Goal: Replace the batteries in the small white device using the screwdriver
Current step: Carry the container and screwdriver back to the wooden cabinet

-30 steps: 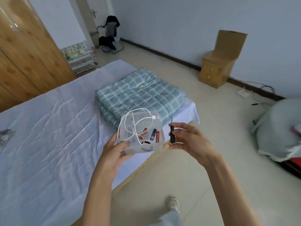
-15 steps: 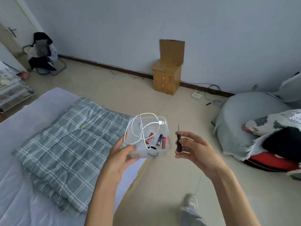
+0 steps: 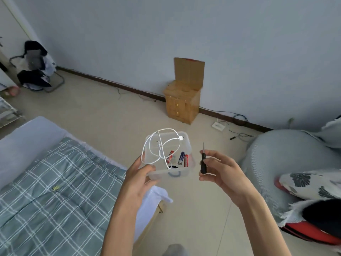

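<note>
My left hand point(image 3: 140, 179) grips the near left corner of a clear plastic box point(image 3: 181, 173), held in the air over the floor. Inside the box lie a coiled white USB cable point(image 3: 159, 145), three batteries point(image 3: 181, 157) in red and blue, and a dark round object I cannot make out. My right hand point(image 3: 224, 173) holds a small black-handled screwdriver point(image 3: 203, 162) upright, tip up, just right of the box. No small white device shows in this view.
The bed point(image 3: 27, 139) with a folded plaid blanket point(image 3: 59, 189) fills the lower left. A small wooden cabinet point(image 3: 182, 102) stands at the wall. A grey bundle point(image 3: 282, 163) and floral and red cloth lie at the right. Cables and a white router run along the baseboard.
My view has swung right, from the bed toward the wall and floor. Both hands keep the same hold on the box and the screwdriver.
</note>
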